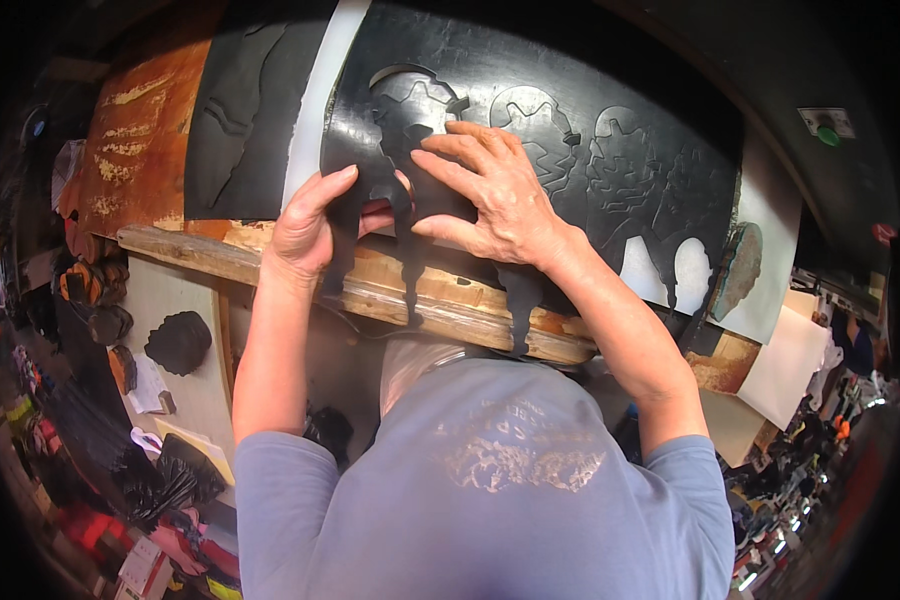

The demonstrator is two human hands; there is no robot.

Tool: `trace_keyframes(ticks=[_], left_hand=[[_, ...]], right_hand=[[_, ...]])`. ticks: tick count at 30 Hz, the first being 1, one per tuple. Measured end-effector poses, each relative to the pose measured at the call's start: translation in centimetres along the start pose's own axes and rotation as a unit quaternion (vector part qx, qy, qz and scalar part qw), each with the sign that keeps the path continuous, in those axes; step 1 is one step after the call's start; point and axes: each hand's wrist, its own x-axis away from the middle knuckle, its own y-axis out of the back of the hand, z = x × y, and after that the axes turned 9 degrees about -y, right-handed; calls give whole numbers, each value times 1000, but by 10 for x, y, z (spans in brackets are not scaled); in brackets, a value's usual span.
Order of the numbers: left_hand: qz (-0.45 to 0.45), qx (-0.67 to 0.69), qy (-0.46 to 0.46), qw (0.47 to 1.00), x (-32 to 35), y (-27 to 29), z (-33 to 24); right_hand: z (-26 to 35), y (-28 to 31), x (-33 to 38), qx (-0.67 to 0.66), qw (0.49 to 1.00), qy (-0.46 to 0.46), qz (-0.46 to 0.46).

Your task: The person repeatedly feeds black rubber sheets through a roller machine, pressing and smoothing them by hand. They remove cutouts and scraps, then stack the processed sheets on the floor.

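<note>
A black rubber-like sheet [660, 190] with sole-shaped cut outlines lies before me, ragged strips hanging over its near edge. My left hand [305, 228] is closed around the sheet's cut near edge at the left. Its thumb points up beside a dark strip, and some fingertips show through the gaps behind. My right hand [500, 195] rests spread over the sheet, fingers apart, close to a partly loosened cut-out [410, 95] at the upper left. Whether that piece is separate from the sheet, I cannot tell. Further right, two light openings [692, 265] show through the sheet.
A worn wooden beam [190, 252] runs along the table's front. Another black sheet [240, 110] and an orange-brown scuffed board [140, 120] lie at left. A dark sole-shaped piece [737, 272] stands at the right edge. A dark round piece [178, 342] lies below left, near cluttered bags.
</note>
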Motion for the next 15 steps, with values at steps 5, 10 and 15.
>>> trace_keyframes(ticks=[5, 10, 15], left_hand=[[-66, -152, -10, 986, 2, -20, -5], [-283, -468, -124, 828, 19, -37, -10], [-219, -466, -258, 817, 21, -67, 19]], right_hand=[[-3, 5, -1, -111, 988, -92, -48], [-11, 16, -8, -369, 859, -333, -122], [-19, 41, -18, -438, 825, -277, -228]])
